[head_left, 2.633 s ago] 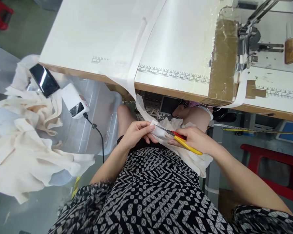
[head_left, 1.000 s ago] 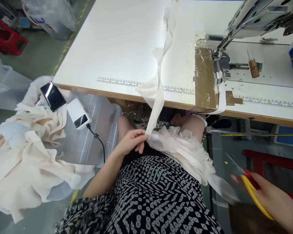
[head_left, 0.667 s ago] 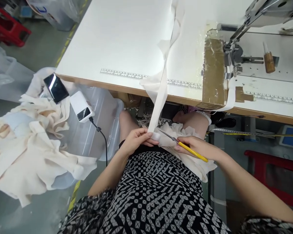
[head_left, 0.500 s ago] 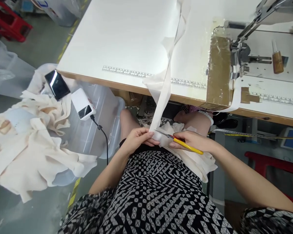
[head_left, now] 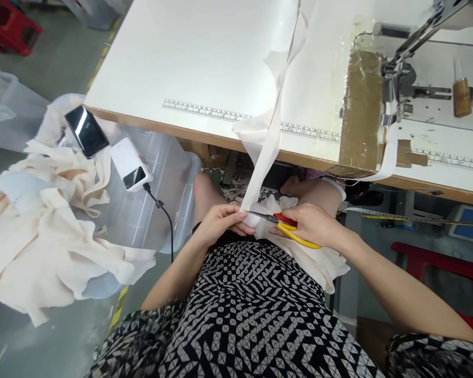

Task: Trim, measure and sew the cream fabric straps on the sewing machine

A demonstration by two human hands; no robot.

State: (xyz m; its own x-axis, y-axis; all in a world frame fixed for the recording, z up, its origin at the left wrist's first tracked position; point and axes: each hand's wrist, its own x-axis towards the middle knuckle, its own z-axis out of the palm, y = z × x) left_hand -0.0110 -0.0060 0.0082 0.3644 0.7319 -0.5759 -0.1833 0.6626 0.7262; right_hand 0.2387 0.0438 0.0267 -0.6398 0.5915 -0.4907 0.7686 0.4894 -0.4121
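My left hand [head_left: 227, 222] pinches the lower part of a cream fabric strip [head_left: 265, 160] over my lap. The strip runs up over the table edge and away across the tabletop. In my right hand [head_left: 309, 223] is a pair of scissors [head_left: 297, 239] with yellow and red handles. Their dark blades point left and lie at the strip, close to my left fingertips. Whether the blades have cut into the fabric I cannot tell. More cream fabric [head_left: 327, 265] lies bunched on my lap under the right hand.
The white table [head_left: 205, 63] has a printed ruler along its front. A sewing machine [head_left: 402, 79] stands at right, with a wooden-handled tool [head_left: 462, 97] beside it. At left, cream fabric pieces [head_left: 55, 247], a black phone-like device [head_left: 86, 131] and a white power bank [head_left: 131, 165] rest on a plastic bin [head_left: 161, 173].
The scissors have turned so that their red handle shows, and the handles look wider apart. My left hand stays on the strip. The view has shifted slightly.
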